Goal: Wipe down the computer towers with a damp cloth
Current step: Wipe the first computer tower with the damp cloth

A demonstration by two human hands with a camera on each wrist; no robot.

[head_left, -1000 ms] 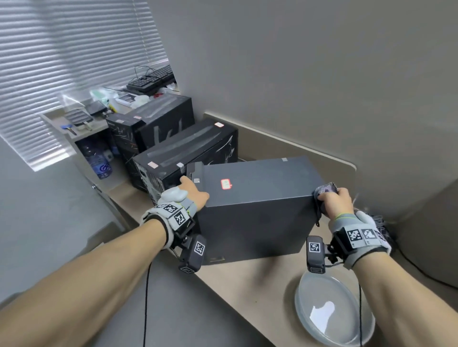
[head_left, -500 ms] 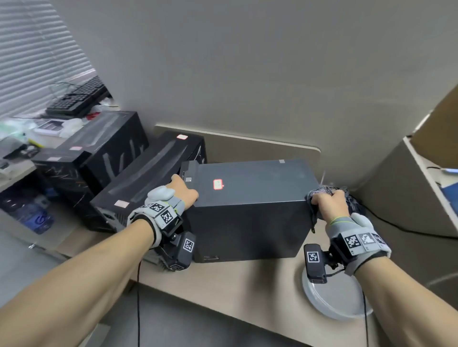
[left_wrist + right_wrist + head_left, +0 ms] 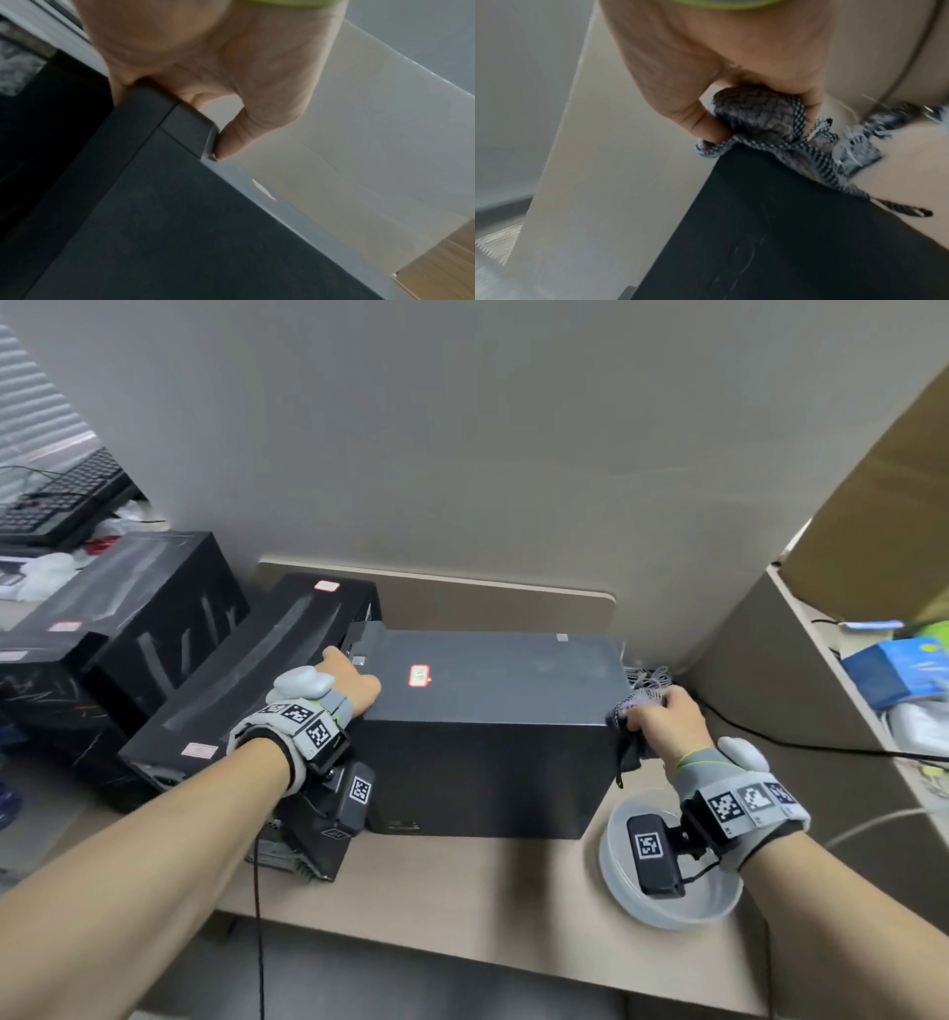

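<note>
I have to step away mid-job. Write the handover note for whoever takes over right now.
Left hand: grips the top left corner of the nearest tower, thumb on top, steadying it.
Right hand: holds the bunched cloth against the tower's top right corner.
Things: nearest tower stands on the desk; two more towers sit to its left; a grey bowl sits at its right, by the desk's front edge.
Done: cannot tell which faces are wiped.
Left: probably finish this tower, then the other two.
</note>
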